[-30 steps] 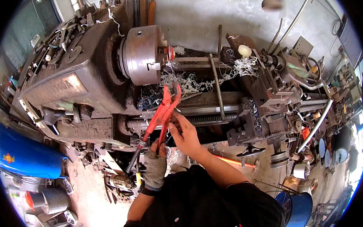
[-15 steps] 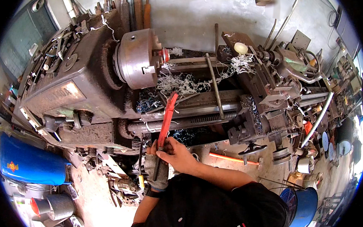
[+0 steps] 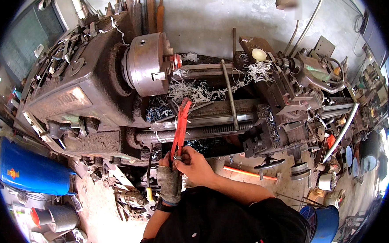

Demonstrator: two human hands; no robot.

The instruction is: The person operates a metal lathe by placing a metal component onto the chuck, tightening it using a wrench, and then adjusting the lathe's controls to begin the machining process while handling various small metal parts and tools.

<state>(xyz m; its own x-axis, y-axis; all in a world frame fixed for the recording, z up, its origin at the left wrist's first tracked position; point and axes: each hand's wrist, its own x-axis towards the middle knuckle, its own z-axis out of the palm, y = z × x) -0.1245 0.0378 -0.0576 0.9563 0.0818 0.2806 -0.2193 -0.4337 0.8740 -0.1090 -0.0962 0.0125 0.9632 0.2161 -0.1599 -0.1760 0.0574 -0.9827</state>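
Note:
A long red hand tool (image 3: pixel 181 124) points up and away from me over the lathe's front. It has two narrow legs, close together at the far tip with a slim gap lower down; I cannot tell its exact kind. My left hand (image 3: pixel 168 180), in a grey glove with bare fingertips, is closed round the tool's dark lower end. My right hand (image 3: pixel 197 166), bare, pinches the base of the red legs with thumb and fingers. Beyond the tip stands the lathe chuck (image 3: pixel 145 64), with pale curly shavings (image 3: pixel 193 91) on the bed beside it.
A metal bar (image 3: pixel 229 93) lies across the lathe bed. To the right are the carriage (image 3: pixel 265 128), its handwheel (image 3: pixel 269 163) and the tailstock (image 3: pixel 315 69). A blue tank (image 3: pixel 34 169) stands at left, and an orange-handled pole (image 3: pixel 250 173) lies on the floor.
The red tool's two legs now show apart near my hands, where they looked like one bar before. My right hand has shifted slightly right and down.

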